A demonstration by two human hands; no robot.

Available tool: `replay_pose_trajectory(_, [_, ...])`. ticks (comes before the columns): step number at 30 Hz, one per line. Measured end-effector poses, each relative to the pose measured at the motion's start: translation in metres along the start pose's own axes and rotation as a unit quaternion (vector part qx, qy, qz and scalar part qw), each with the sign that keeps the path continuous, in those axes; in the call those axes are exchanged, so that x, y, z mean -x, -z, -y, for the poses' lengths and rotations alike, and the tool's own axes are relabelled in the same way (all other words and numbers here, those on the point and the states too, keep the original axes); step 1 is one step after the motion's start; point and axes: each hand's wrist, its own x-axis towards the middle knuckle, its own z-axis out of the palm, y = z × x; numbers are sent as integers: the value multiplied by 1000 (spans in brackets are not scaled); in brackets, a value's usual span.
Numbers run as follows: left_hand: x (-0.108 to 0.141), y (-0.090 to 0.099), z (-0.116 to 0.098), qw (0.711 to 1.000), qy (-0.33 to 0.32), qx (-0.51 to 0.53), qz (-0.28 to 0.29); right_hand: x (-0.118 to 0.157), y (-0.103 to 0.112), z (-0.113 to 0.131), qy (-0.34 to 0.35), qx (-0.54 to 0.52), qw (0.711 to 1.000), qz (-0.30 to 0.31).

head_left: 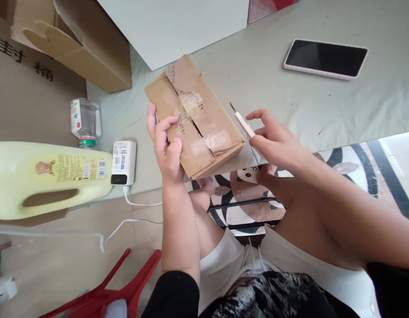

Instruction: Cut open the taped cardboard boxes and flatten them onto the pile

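Observation:
My left hand (167,148) grips the left side of a small brown cardboard box (220,115), thumb and fingers curled over its near left edge. The box sits tilted at the front of the covered table. A seam with a narrow dark gap runs along its top, with torn paper and shiny tape remnants on it. In my right hand (275,139) is a slim white craft knife (244,124), pinched between the fingers. Its dark pointed blade is out and points up and left, just right of the box and apart from it.
A phone (325,58) lies at the right on the pale tablecloth (350,106). To the left are a yellow jug (18,176), a white power bank (123,161) with a cable, a clear bottle (86,119) and an open carton (101,53). A white board (184,26) stands behind.

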Motion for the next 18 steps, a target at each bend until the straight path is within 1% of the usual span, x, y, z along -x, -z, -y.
replay_pose_trajectory(3, [0, 1, 3, 1000, 4, -11, 1, 2, -2, -5, 89, -83, 992, -44])
replay_pose_trajectory(5, [0, 2, 5, 1000, 2, -22, 9, 4, -3, -6, 131, -126, 981, -67])
replay_pose_trajectory(8, [0, 4, 7, 999, 11, -37, 19, 7, -2, -5, 175, -182, 966, -60])
replay_pose_trajectory(11, [0, 4, 6, 999, 26, -33, 17, 6, -2, -7, 173, -163, 969, -63])
replay_pose_trajectory(15, [0, 2, 5, 1000, 15, -22, 17, 1, -7, -14, 144, -119, 977, -101])
replay_pose_trajectory(18, [-1, 1, 4, 1000, 22, -15, 10, 0, -10, -16, 151, -111, 974, -125])
